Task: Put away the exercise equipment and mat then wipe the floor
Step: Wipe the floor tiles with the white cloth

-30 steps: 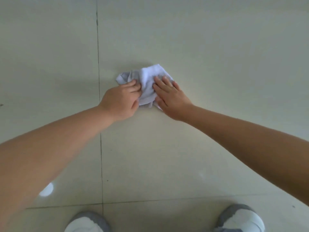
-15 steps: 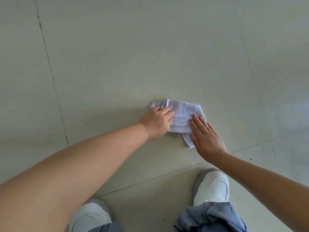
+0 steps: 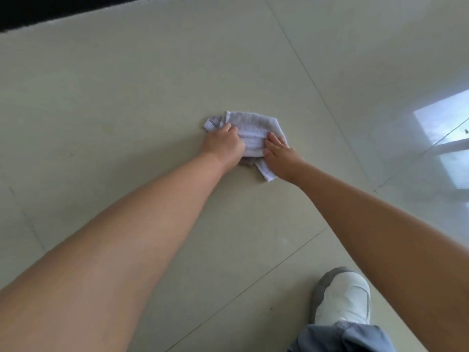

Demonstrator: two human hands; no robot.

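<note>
One cloth (image 3: 253, 134), two hands on it, both mine. My left hand (image 3: 223, 147) has its grip curled round the cloth's left end, fingers bunching the fabric. My right hand (image 3: 280, 156) lies flatter on the cloth's right side, fingers (image 3: 275, 138) fairly straight and pressing down rather than clamped. The cloth is white, ribbed like a small towel, crumpled and folded over itself, with one loose corner trailing back beneath my right wrist. It lies on the floor (image 3: 127, 97), between and under my two grips. The floor is pale glossy tile with thin joints. One white and grey shoe (image 3: 342, 298) shows, well behind my right hand, and one dark strip (image 3: 50, 8) far ahead to the left.
</note>
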